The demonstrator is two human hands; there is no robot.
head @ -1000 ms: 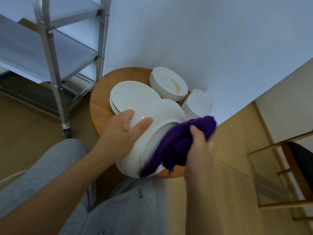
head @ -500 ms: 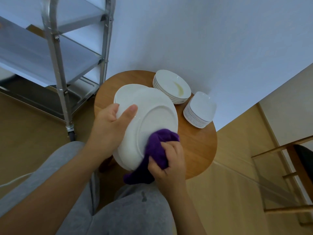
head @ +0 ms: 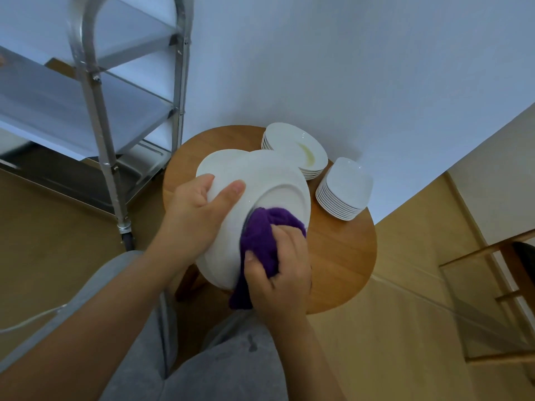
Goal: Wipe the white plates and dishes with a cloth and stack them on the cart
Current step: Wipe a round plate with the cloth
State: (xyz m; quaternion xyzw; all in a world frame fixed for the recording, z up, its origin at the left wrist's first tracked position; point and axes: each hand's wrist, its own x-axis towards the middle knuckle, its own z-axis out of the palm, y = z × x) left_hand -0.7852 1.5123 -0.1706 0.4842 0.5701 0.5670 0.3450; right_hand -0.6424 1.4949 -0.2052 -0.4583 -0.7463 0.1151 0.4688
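Note:
My left hand (head: 199, 218) grips the left rim of a large white plate (head: 275, 183), held tilted with its underside toward me above the round wooden table (head: 341, 256). My right hand (head: 280, 273) holds a bunched purple cloth (head: 260, 238) and presses it against the plate's lower right. Behind the held plate, a stack of large white plates (head: 214, 166) shows only its left edge. A stack of round deep plates (head: 295, 149) and a stack of small square dishes (head: 344, 189) stand at the table's back right. The metal cart (head: 98, 111) stands to the left.
A white wall runs behind the table. A wooden chair frame (head: 492, 285) stands at the right on the wood floor. My grey-trousered knees (head: 225, 366) are under the table's near edge. The cart's caster (head: 127, 241) sits close to the table.
The cloth and my right hand slid from the plate's upper right edge down to its lower right. The plate's underside turned more toward me.

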